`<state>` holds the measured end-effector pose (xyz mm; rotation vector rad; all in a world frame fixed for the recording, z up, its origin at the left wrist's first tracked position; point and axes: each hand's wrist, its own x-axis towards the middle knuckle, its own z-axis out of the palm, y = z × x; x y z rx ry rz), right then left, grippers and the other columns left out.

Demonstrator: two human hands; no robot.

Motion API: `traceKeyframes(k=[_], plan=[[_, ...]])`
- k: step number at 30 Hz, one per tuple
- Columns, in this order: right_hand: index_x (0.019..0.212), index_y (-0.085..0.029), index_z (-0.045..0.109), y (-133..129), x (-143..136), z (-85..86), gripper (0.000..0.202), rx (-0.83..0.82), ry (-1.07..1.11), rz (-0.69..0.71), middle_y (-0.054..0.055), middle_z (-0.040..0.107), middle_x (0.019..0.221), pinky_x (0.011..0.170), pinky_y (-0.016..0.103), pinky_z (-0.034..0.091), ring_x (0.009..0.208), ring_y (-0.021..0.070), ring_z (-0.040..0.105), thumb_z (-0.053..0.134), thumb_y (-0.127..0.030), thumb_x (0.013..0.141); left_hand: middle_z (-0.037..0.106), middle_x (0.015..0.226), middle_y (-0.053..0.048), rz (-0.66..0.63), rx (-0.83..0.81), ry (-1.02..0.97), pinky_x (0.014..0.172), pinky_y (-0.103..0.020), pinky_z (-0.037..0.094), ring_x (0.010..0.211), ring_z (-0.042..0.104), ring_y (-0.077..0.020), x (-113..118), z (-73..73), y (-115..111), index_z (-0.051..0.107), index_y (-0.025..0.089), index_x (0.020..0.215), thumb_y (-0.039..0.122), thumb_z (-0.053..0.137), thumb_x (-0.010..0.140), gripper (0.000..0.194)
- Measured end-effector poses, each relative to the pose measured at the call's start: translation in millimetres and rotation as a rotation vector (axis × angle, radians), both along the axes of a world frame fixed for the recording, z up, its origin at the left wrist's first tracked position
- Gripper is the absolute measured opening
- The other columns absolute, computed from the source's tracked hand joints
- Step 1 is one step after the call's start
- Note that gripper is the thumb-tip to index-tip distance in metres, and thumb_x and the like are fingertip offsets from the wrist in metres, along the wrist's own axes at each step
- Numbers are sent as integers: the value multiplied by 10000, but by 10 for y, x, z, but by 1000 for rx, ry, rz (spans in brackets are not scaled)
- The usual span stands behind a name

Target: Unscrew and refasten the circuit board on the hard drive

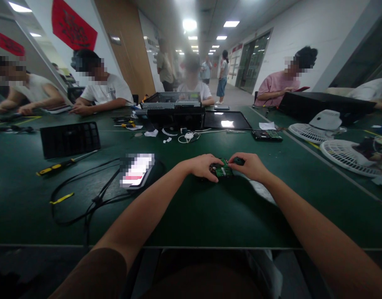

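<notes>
A hard drive (223, 171) lies on the green table in front of me, its green circuit board facing up. My left hand (205, 167) grips it from the left, fingers over the far edge and thumb along the near side. From the right, my right hand (248, 165) reaches to the board's far right corner with thumb and forefinger pinched together. Whatever sits between those fingertips is too small to make out. Part of the drive is covered by my left fingers.
To the left lie a lit phone (137, 170), looped black cable (97, 200), a yellow-black screwdriver (55, 168) and a black panel (70, 140). Beyond are an open computer case (172, 110), a screen (226, 119) and another circuit board (267, 135). White fan grilles (349, 155) stand right. Co-workers sit around.
</notes>
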<state>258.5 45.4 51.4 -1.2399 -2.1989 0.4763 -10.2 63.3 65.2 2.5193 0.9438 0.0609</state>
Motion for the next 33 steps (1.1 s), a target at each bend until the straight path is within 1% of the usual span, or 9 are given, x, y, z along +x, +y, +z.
traceKeyframes(k=[2, 4, 8, 11, 15, 18, 24, 29, 33], plan=[[928, -253, 777, 1, 3, -5, 142, 0, -3, -6, 27, 796, 977, 854, 342, 493, 891, 221, 703, 735, -372, 865, 479, 1585, -120, 21, 14, -2, 1159, -472, 414, 1402, 495, -363, 35, -31, -5, 493, 250, 1573, 626, 764, 806, 896], [922, -254, 776, 8, 8, -16, 135, 7, -6, -9, 25, 796, 962, 848, 339, 494, 886, 221, 704, 736, -371, 865, 467, 1603, -112, 30, 17, 5, 1176, -478, 397, 1420, 484, -365, 48, -49, -4, 484, 266, 1582, 627, 762, 811, 895], [927, -254, 782, 34, 23, -45, 139, 28, -5, -30, 21, 799, 964, 835, 328, 494, 886, 219, 707, 733, -368, 866, 440, 1630, -97, 14, 20, 10, 1201, -461, 371, 1457, 457, -363, 24, -42, -1, 486, 284, 1585, 610, 776, 809, 890], [921, -254, 784, 61, 41, -68, 139, 50, -11, -67, 20, 798, 948, 828, 327, 491, 872, 219, 705, 731, -369, 863, 414, 1649, -87, -41, 13, 16, 1211, -466, 363, 1475, 436, -364, 11, -13, -16, 505, 297, 1573, 586, 780, 813, 858], [912, -249, 777, 84, 64, -90, 142, 65, -10, -81, 20, 796, 922, 831, 328, 487, 865, 220, 700, 722, -371, 867, 391, 1668, -72, -142, -4, 43, 1239, -530, 318, 1507, 379, -385, 41, 32, -53, 502, 313, 1569, 521, 781, 822, 824], [911, -248, 775, 83, 70, -97, 138, 52, -21, -75, 18, 797, 933, 834, 324, 488, 876, 217, 701, 715, -365, 871, 392, 1667, -55, -155, -23, 57, 1249, -552, 299, 1513, 366, -387, 64, 49, -70, 491, 324, 1570, 486, 776, 826, 813], [924, -264, 796, 89, 63, -103, 124, 38, -70, -70, 21, 801, 947, 837, 340, 499, 862, 223, 712, 711, -341, 878, 344, 1694, -53, -148, -46, 37, 1250, -573, 301, 1523, 349, -396, 49, 34, -72, 476, 325, 1574, 487, 763, 831, 813], [963, -261, 797, 135, 51, -144, 128, 87, -147, -26, 39, 800, 998, 853, 346, 506, 896, 234, 718, 694, -315, 912, 331, 1698, -44, -137, -79, 42, 1254, -567, 302, 1531, 334, -391, 49, 29, -71, 457, 332, 1582, 481, 754, 835, 817], [987, -235, 776, 165, 30, -181, 131, 137, -230, -2, 60, 788, 1018, 868, 345, 516, 935, 239, 714, 666, -292, 943, 335, 1690, -60, -164, -54, 52, 1264, -563, 289, 1533, 329, -386, 59, 13, -58, 450, 299, 1586, 475, 745, 836, 825]])
